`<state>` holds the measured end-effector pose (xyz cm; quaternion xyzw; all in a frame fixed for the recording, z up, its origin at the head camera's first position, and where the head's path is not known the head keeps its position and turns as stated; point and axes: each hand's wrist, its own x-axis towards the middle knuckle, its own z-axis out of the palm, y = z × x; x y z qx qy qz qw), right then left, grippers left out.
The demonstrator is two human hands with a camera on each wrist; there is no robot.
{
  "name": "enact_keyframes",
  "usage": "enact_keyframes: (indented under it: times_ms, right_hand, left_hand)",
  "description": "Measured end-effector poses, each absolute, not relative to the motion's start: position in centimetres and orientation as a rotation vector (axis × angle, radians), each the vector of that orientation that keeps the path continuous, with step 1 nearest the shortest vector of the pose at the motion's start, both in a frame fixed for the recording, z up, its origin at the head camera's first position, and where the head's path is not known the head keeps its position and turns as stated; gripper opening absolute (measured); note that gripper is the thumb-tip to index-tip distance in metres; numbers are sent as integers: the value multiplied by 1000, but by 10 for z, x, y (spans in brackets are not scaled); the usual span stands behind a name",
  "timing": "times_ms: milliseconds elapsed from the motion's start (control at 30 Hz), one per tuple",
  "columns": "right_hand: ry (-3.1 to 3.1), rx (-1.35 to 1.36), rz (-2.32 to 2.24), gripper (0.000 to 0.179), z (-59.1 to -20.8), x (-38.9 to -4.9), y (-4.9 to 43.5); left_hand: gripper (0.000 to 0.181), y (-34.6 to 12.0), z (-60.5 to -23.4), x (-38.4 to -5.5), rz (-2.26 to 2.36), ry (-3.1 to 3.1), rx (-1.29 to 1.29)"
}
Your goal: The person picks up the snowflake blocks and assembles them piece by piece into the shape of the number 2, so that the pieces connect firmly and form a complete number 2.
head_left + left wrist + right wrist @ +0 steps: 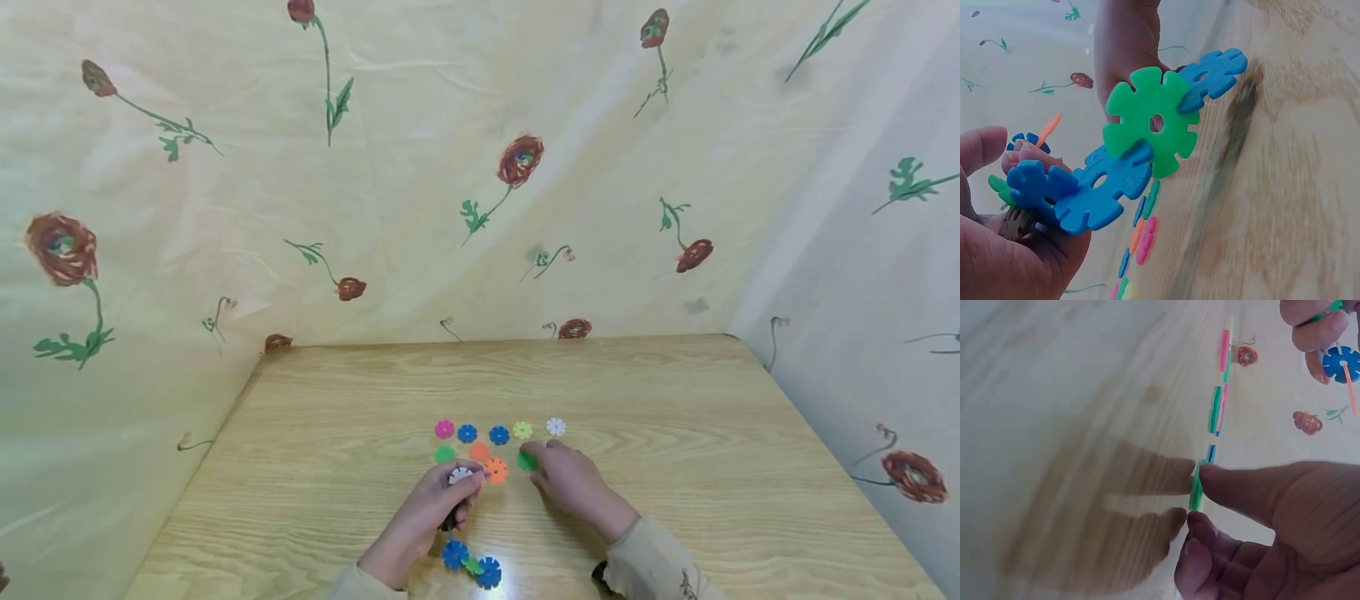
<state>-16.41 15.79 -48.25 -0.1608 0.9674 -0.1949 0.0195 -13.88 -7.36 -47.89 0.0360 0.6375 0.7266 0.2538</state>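
A cream sheet printed with red flowers and green leaves rises behind a wood-grain table.

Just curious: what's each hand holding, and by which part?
The left hand grips a chain of discs partway along; the right hand pinches a green disc by its edges.

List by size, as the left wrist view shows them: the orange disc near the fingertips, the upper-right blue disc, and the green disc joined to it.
1. Green disc
2. Upper-right blue disc, seen tilted
3. Orange disc, seen nearly edge-on
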Motion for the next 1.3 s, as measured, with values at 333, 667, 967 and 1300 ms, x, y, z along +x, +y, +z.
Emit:
enact_keyframes:
  times_ms: [333, 667, 967, 1300]
  right_hand:
    - [2850, -399, -825, 23, -481, -160, 165]
    - [2593, -566, -1261, 9, -469, -150, 172]
    - [2603, -653, -1359, 5, -459, -138, 168]
    - [2818, -732, -1301, 7, -458, -134, 166]
  left_hand:
    - [38, -72, -481, -139, 1978, 1747, 142]
    - [37, -68, -479, -138, 1989, 1747, 127]
    - [35, -66, -479, -137, 1985, 1742, 169]
    - [35, -65, -477, -135, 1971, 1716, 198]
